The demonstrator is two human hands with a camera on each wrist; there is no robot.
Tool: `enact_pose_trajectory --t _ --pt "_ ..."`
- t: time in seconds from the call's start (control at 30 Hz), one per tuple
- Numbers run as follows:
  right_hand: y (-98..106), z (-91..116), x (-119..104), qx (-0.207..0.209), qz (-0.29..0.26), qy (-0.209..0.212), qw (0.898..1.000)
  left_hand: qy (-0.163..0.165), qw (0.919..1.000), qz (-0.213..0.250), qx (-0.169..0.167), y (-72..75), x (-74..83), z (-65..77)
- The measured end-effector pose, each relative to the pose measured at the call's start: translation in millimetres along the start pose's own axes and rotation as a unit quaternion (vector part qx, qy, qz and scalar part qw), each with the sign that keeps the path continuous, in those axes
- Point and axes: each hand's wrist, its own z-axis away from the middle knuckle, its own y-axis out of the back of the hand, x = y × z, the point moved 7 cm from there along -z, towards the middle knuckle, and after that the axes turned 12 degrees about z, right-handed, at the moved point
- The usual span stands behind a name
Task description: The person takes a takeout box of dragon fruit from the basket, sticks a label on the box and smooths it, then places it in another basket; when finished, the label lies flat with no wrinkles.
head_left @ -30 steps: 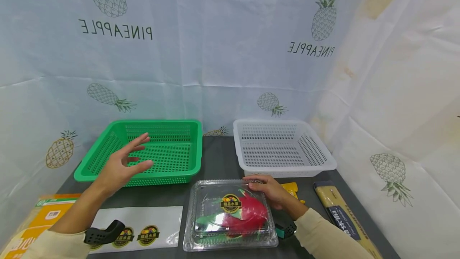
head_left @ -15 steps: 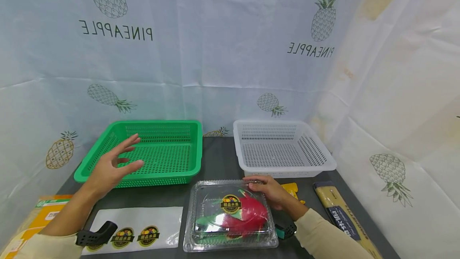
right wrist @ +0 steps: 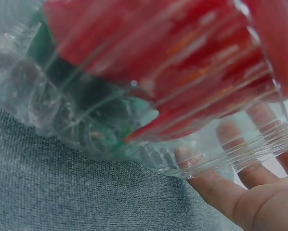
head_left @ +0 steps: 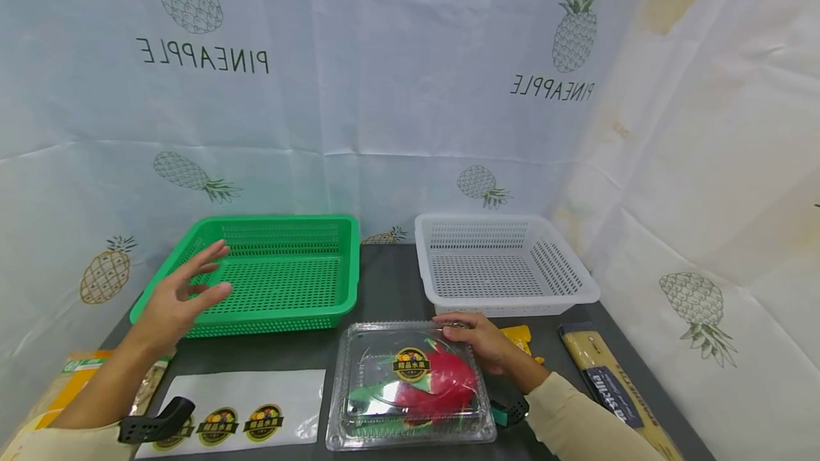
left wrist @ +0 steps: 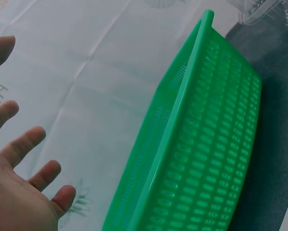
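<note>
A clear plastic clamshell box [head_left: 359, 375] with a red dragon fruit [head_left: 448, 379] and green leafy parts inside lies at the front middle of the dark table. A round black and gold label [head_left: 411, 364] is on its lid. My right hand [head_left: 477, 340] holds the box at its far right corner; in the right wrist view its fingers [right wrist: 221, 192] reach round the wall and show partly through the plastic. My left hand [head_left: 173, 308] hovers in the air by the left side of the green basket [head_left: 346, 304], fingers spread and holding nothing.
A white sheet [head_left: 301, 383] with several round labels lies left of the box. The white basket [head_left: 512, 304] stands behind it, with a yellow packet [head_left: 519, 335] nearby. A long tan package [head_left: 608, 375] lies at right, an orange and white bag [head_left: 70, 383] at left.
My left hand has moved left and slightly down, away from the middle of the green basket. My right hand and the clamshell box have stayed in place.
</note>
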Motion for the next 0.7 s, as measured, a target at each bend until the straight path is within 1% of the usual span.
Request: enact_pose_trajectory --t 0.1,0.33,0.5,0.6,0.7 --pt "-0.3 0.3 0.0 0.001 -0.002 0.0 1.0 0.003 1.0 -0.004 0.002 4.4 -0.5 1.3" --pt "-1.0 0.6 -0.6 0.001 -0.004 0.001 1.0 0.03 0.9983 -0.048 0.012 16.2 -5.1 7.2" --pt "-0.9 0.6 -0.6 0.001 0.002 0.004 1.0 0.051 0.9957 -0.074 0.026 28.7 -13.8 11.1" --pt "-0.2 0.5 -0.1 0.004 0.003 0.003 1.0 0.072 0.9927 -0.09 0.037 36.3 -20.2 13.6" --pt "0.6 0.5 0.5 0.006 0.003 0.001 1.0 0.087 0.991 -0.092 0.042 43.2 -25.4 15.8"
